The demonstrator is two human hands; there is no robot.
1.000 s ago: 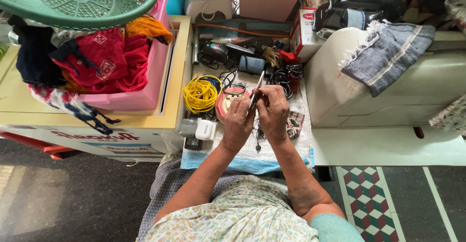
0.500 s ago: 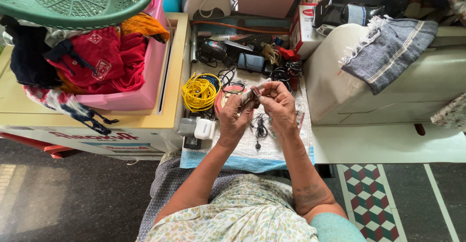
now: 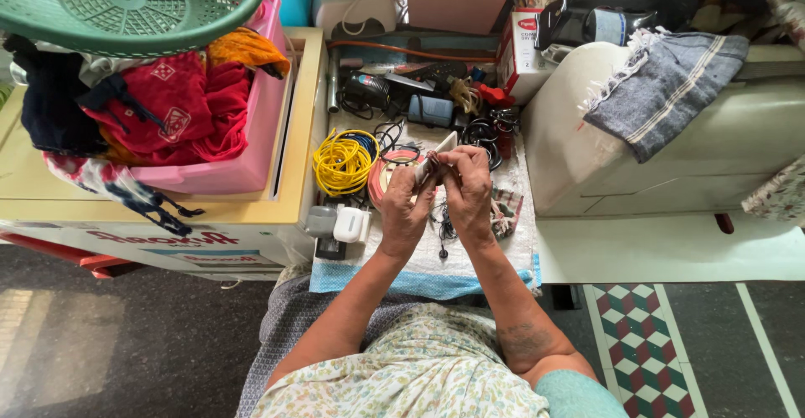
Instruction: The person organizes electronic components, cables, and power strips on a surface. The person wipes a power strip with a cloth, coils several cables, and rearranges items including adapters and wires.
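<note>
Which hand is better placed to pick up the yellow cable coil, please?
Probably the left hand. It is on the same side as the yellow cable coil and nearer to it. The right hand lies farther away and would have to cross over. Both hands hold a small flat object now.

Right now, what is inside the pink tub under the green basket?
The pink tub holds heaped clothes: red cloth, an orange piece and dark fabric spilling over. The green basket covers the top; anything deeper is hidden.
</note>
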